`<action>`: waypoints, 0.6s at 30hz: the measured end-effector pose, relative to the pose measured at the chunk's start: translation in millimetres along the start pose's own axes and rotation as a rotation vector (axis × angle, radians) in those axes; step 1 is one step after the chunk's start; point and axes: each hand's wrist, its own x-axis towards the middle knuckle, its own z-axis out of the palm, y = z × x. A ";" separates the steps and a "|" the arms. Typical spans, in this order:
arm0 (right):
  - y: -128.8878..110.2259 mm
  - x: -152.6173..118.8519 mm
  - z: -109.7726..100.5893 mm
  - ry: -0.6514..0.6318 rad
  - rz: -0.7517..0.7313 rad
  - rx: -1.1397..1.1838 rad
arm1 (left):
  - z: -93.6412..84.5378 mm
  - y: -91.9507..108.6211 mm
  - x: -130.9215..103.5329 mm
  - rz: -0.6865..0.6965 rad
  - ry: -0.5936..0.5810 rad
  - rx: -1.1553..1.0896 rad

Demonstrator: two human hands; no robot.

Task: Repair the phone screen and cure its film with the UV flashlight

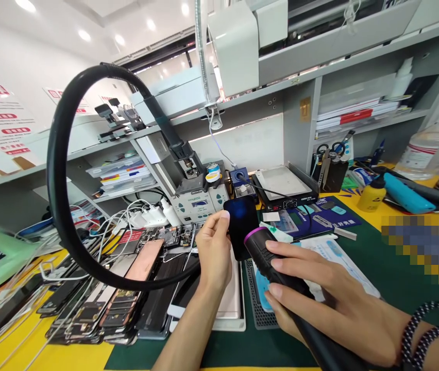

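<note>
So the left hand (214, 250) has a closed pinch on the side of a dark glass panel (238, 221), mid-view and tipped upright, probably gripped by the edge so the face isn't covered. Right hand (331, 288) is at 4 o'clock from it, fingers curled partway round a black torch (281, 273) with its purple rim facing the glass. There's a blue glow on the panel, so I'd guess that's why they're held so close. Under all this is a green mat (362, 247) on a yellow tabletop (14, 355). Piled phones (127, 304) sit at 8 o'clock, a yellow bottle (372, 195) near 3, grey shelves (300, 103) past 12, and posters (3, 116) on the white wall around 10.
</note>
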 end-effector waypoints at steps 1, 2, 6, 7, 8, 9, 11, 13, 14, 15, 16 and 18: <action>0.4 2.8 -2.5 -0.020 -0.011 -0.006 | -0.5 -0.2 -0.2 0.001 0.001 0.003; 0.5 5.6 -4.8 -0.034 -0.022 -0.012 | -1.0 -0.4 -0.3 0.002 0.002 0.006; -0.8 12.6 -9.4 -0.037 -0.024 -0.021 | -2.7 -1.3 -0.2 0.004 -0.001 0.012; -1.3 13.1 -9.4 -0.043 -0.027 -0.027 | -2.8 -1.5 0.1 0.004 -0.002 0.012; -1.9 13.4 -9.2 -0.047 -0.032 -0.033 | -2.8 -1.8 0.3 0.004 -0.003 0.012; -2.4 13.6 -8.9 -0.041 -0.037 -0.038 | -2.8 -2.2 0.4 0.003 -0.003 0.011; -3.0 13.8 -8.7 -0.019 -0.044 -0.048 | -2.5 -2.7 0.4 0.001 -0.002 0.010; -2.9 14.5 -9.7 -0.034 -0.045 -0.055 | -2.3 -2.9 -0.2 -0.001 -0.001 0.010; -2.6 14.9 -10.7 -0.046 -0.043 -0.058 | -2.2 -2.7 -0.6 -0.002 -0.002 0.009; -2.1 15.1 -11.9 -0.057 -0.045 -0.060 | -2.1 -2.3 -1.1 0.000 -0.001 0.010; -1.6 15.1 -13.1 -0.058 -0.047 -0.057 | -2.0 -1.7 -1.6 0.003 0.002 0.010; -0.6 13.8 -14.8 -0.065 -0.036 -0.040 | -1.7 -0.2 -2.0 0.010 0.010 0.011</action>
